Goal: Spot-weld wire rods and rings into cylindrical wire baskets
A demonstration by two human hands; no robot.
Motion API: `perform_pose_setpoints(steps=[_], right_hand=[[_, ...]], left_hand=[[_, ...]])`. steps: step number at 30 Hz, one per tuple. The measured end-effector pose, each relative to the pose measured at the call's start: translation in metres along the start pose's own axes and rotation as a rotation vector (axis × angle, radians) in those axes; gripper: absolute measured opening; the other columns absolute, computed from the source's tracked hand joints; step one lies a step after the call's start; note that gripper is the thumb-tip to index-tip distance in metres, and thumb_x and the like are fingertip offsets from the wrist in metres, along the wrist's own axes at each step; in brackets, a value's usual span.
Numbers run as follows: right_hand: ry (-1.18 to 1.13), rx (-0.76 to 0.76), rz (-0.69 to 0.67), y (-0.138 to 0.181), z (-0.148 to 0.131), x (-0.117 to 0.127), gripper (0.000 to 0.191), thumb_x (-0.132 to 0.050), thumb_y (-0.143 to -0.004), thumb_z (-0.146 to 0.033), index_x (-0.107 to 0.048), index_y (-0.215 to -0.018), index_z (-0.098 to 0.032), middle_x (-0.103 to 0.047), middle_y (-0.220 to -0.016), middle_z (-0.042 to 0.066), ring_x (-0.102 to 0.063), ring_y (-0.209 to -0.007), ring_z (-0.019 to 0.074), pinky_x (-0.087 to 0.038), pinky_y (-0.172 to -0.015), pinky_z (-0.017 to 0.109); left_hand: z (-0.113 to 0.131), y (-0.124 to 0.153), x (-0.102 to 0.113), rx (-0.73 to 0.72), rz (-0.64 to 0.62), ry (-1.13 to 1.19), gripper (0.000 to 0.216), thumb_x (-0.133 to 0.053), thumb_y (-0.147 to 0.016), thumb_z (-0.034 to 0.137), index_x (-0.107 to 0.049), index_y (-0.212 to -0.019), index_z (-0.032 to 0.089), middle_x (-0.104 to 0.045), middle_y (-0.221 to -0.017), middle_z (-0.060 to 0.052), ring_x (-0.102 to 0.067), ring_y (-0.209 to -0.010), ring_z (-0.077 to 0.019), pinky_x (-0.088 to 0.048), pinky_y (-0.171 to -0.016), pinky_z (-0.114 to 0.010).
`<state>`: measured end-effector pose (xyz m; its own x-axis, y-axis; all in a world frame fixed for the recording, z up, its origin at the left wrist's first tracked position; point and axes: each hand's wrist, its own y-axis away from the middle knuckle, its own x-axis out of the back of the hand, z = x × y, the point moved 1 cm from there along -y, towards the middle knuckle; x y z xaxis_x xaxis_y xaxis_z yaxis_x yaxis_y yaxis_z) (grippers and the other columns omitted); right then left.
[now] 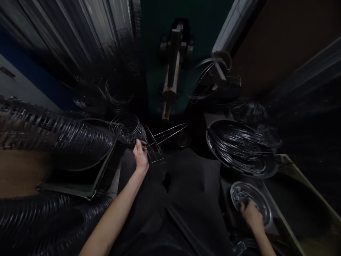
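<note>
My left hand [140, 155] is closed on a wire frame [157, 144] made of thin metal rods and rings, held over my lap just below a machine. Its round ring part [127, 128] sticks out to the left and long rods point right. My right hand [252, 213] reaches down into a small round metal dish [262, 203] of short metal pieces [241, 193] at the lower right; its fingers curl into the pieces and I cannot see what they grip.
A welding-type machine arm [170, 76] hangs ahead. A large pan of wire rings [239, 149] sits at right. Stacks of finished wire rings [53, 131] lie at left over a tray [80, 190]. More rings [205, 76] hang near the machine.
</note>
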<state>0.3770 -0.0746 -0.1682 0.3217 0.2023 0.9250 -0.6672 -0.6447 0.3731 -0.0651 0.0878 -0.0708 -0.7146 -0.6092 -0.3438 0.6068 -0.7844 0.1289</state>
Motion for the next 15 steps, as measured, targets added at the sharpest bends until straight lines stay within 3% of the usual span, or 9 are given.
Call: perform_pose_setpoints(steps=[4, 8, 12, 15], right_hand=[[-0.160, -0.038, 0.144, 0.015, -0.020, 0.026, 0.038, -0.046, -0.076, -0.038, -0.062, -0.100, -0.013, -0.067, -0.081, 0.022, -0.065, -0.085, 0.0386, -0.048, -0.078, 0.049], [-0.561, 0.164, 0.216, 0.033, -0.086, 0.059, 0.038, -0.053, -0.067, -0.045, -0.064, -0.090, -0.017, -0.068, -0.095, 0.019, -0.062, -0.094, 0.0350, -0.047, -0.082, 0.046], [-0.953, 0.476, 0.022, 0.057, -0.178, 0.077, 0.041, -0.063, -0.064, -0.052, -0.065, -0.083, -0.015, -0.068, -0.085, 0.010, -0.062, -0.083, 0.0242, -0.049, -0.078, 0.037], [-1.129, 0.517, -0.180, 0.078, -0.242, 0.081, 0.044, -0.071, -0.061, -0.053, -0.065, -0.080, -0.014, -0.064, -0.071, 0.004, -0.058, -0.064, 0.0158, -0.049, -0.061, 0.029]], left_hand=[[0.004, -0.008, 0.002, -0.036, -0.013, 0.017, 0.048, -0.056, -0.075, 0.063, -0.052, -0.071, 0.016, -0.037, -0.055, 0.005, -0.031, -0.045, -0.0042, -0.021, -0.042, -0.017], [0.007, -0.012, 0.004, -0.055, -0.023, 0.025, 0.043, -0.059, -0.076, 0.060, -0.049, -0.073, 0.017, -0.033, -0.055, 0.006, -0.029, -0.045, -0.0039, -0.022, -0.042, -0.017], [0.010, -0.014, 0.007, -0.099, -0.018, 0.035, 0.043, -0.060, -0.075, 0.059, -0.049, -0.074, 0.017, -0.032, -0.055, 0.007, -0.027, -0.044, -0.0035, -0.021, -0.041, -0.016], [0.014, -0.015, 0.009, -0.140, -0.022, 0.040, 0.045, -0.061, -0.075, 0.060, -0.049, -0.072, 0.017, -0.033, -0.055, 0.006, -0.028, -0.045, -0.0034, -0.022, -0.042, -0.015]])
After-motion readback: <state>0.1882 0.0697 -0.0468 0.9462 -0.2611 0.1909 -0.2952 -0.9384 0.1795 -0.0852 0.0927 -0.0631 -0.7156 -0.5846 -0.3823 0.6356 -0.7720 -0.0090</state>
